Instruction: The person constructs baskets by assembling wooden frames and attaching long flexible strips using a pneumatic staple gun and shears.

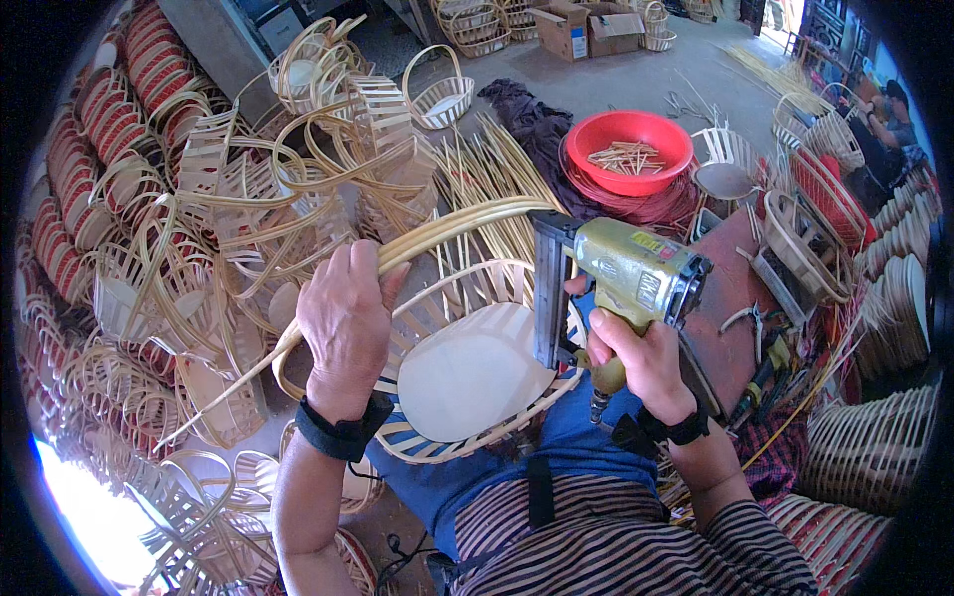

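Note:
My left hand (pixel 345 308) is closed around a bundle of pale bent bamboo strips (pixel 459 218), which arches up to the nose of a gold and black pneumatic nail gun (pixel 624 263). My right hand (pixel 636 360) grips that gun by its handle. An oval basket (pixel 475 370) with a white base and slatted pale sides rests on my lap, below both hands. The gun's long black magazine hangs upright over the basket's right side, hiding part of the rim.
Many woven baskets (pixel 169 268) are piled at left. Cane sticks (pixel 489 177), a dark cloth and a red basin (pixel 664 141) of short sticks lie ahead. A red bench (pixel 717 316) with pliers (pixel 757 326) and stacked baskets stand at right. Cardboard boxes (pixel 614 32) and another person (pixel 889 129) are farther back.

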Demonstrator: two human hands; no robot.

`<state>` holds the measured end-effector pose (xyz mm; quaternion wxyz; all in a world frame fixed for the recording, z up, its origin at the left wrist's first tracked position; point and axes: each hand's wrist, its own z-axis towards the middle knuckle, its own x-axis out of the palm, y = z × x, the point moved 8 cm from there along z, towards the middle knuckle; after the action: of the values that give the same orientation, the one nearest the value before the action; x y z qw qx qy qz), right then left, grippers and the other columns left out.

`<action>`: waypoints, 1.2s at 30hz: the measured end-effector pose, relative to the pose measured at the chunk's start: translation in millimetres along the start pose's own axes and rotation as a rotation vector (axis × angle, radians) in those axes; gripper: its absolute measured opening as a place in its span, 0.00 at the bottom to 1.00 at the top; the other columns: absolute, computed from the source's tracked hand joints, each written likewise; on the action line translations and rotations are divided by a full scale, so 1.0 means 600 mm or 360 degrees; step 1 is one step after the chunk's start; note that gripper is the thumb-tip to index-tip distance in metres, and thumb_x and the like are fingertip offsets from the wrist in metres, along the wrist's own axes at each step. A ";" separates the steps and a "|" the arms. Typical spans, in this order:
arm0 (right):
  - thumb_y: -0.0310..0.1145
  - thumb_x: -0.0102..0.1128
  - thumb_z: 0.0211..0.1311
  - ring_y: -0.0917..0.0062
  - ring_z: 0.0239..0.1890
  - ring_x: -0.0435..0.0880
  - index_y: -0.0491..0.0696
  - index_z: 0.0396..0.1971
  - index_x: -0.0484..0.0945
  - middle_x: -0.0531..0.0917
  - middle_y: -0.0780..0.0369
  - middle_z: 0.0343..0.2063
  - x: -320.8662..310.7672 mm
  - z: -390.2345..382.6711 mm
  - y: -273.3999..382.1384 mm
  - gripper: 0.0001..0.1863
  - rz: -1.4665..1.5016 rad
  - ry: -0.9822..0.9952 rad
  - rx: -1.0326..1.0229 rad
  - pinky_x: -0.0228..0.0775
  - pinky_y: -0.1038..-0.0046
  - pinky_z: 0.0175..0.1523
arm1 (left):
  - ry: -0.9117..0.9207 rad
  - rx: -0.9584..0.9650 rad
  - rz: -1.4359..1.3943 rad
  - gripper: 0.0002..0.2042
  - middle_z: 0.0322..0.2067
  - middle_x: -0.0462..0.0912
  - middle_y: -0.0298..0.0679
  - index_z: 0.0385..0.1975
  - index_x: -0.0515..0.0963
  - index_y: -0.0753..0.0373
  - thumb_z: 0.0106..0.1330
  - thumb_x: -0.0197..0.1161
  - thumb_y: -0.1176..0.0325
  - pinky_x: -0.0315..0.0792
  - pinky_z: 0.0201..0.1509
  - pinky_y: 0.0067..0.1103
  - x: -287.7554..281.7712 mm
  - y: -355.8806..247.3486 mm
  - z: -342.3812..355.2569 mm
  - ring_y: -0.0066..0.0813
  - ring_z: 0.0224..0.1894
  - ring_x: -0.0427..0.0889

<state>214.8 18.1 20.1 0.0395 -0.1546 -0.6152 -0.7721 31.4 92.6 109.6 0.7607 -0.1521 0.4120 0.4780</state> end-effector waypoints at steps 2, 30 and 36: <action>0.23 0.44 0.50 0.89 0.13 0.62 0.39 0.37 0.64 0.67 0.68 0.15 0.000 0.001 0.002 0.12 -0.0032 0.0012 -0.0003 0.56 0.87 0.18 | 0.0004 0.0001 -0.0014 0.12 0.18 0.66 0.38 0.21 0.63 0.61 0.49 0.53 0.58 0.62 0.24 0.26 0.000 0.001 -0.001 0.34 0.23 0.69; 0.23 0.47 0.44 0.70 0.48 0.65 0.44 0.44 0.64 0.70 0.58 0.41 0.105 -0.033 0.011 0.21 -0.0950 0.0431 -0.0610 0.50 0.70 0.53 | 0.0167 0.0232 -0.0351 0.07 0.21 0.71 0.42 0.30 0.64 0.65 0.49 0.44 0.75 0.66 0.29 0.26 0.012 -0.025 0.033 0.36 0.28 0.72; 0.21 0.48 0.44 0.72 0.41 0.71 0.43 0.42 0.65 0.73 0.59 0.36 0.106 -0.032 0.013 0.19 -0.1109 0.0326 -0.0788 0.59 0.73 0.45 | 0.0285 0.0143 -0.0342 0.08 0.22 0.71 0.43 0.31 0.64 0.65 0.50 0.45 0.73 0.66 0.30 0.26 0.016 -0.022 0.035 0.36 0.28 0.73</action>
<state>152.7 6.1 41.9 -0.2009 0.1348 -0.4198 -0.8748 54.9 104.7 113.0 0.7737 -0.2033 0.4806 0.3594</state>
